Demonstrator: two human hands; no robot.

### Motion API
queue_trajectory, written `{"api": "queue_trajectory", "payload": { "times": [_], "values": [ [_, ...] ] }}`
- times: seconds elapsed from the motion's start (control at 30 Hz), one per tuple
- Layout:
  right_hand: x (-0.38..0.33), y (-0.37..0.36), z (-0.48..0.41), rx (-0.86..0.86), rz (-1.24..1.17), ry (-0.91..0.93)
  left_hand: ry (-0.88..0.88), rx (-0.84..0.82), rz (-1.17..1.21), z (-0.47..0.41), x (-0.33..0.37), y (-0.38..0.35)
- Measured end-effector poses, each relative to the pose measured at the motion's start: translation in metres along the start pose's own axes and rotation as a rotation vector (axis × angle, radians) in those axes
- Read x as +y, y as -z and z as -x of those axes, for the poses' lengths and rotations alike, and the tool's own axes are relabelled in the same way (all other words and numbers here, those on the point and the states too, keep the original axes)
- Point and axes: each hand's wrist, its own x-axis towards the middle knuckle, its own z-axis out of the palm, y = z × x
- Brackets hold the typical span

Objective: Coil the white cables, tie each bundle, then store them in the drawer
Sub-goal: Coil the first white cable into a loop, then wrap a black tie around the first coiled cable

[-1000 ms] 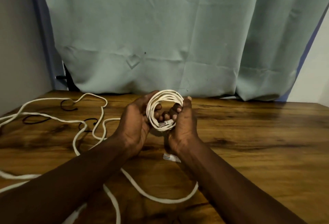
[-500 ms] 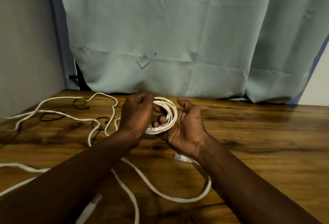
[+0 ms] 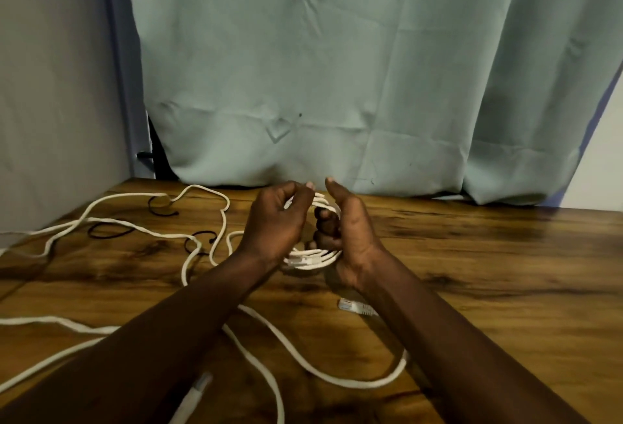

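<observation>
Plainly, the coil [image 3: 312, 256] of white cable was held between both hands, over the middle of the wooden table [image 3: 488, 272] and towards its far edge. It was a small round ring of several thin white strands lying side by side. Only its top strands and its lower arc showed, because the hands covered its sides. An end plug [image 3: 299, 260] lay along the lower arc, pointing to the left. The left hand [image 3: 274, 224] gripped the left side of the ring, with its fingers curled over the top strands and pinching them. The right hand [image 3: 350, 238] held the right side: its palm lay against the ring, its fingers were curled through the middle of the ring, and its thumb stood straight up. A loose white cable [image 3: 135, 226] lay in wide, untidy curves on the left part of the table and passed under both forearms in front, where it made one big loop. A free plug [image 3: 354, 306] lay on the wood just beside the right wrist. A second connector [image 3: 199, 390] showed near the lower edge, blurred. Some thin black loops [image 3: 108, 231] lay among the white curves at the left. Behind the table hung a pale green curtain [image 3: 337, 69], and a grey wall [image 3: 50, 86] stood at the left
</observation>
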Motion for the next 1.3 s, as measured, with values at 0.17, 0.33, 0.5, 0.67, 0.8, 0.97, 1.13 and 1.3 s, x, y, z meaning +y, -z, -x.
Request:
{"api": "queue_trajectory", "payload": {
  "times": [0.17,0.33,0.5,0.67,0.8,0.97,1.13,1.3],
  "values": [
    [0.006,-0.003,-0.013,0.055,0.298,0.219,0.36,-0.145,0.459,0.0,0.008,0.009],
    [0.019,-0.014,-0.025,0.085,0.193,0.106,0.532,-0.161,0.417,-0.004,0.009,0.018],
    [0.034,-0.008,-0.039,0.081,0.069,0.112,0.611,-0.258,0.425,-0.007,0.007,0.024],
    [0.036,-0.002,-0.045,0.034,-0.087,0.069,0.659,-0.518,0.436,-0.013,0.021,0.044],
    [0.037,-0.001,-0.045,0.075,-0.058,0.071,0.464,-0.414,-0.141,-0.024,0.044,0.074],
    [0.036,0.0,-0.046,0.039,-0.052,0.053,0.142,-0.011,-0.955,-0.044,0.024,0.127],
    [0.032,-0.001,-0.044,0.027,-0.038,0.033,0.386,-0.165,-1.242,-0.042,-0.011,0.141],
    [0.029,-0.003,-0.038,0.001,-0.044,0.021,0.382,-0.17,-1.294,-0.04,-0.02,0.135]
  ]
}}
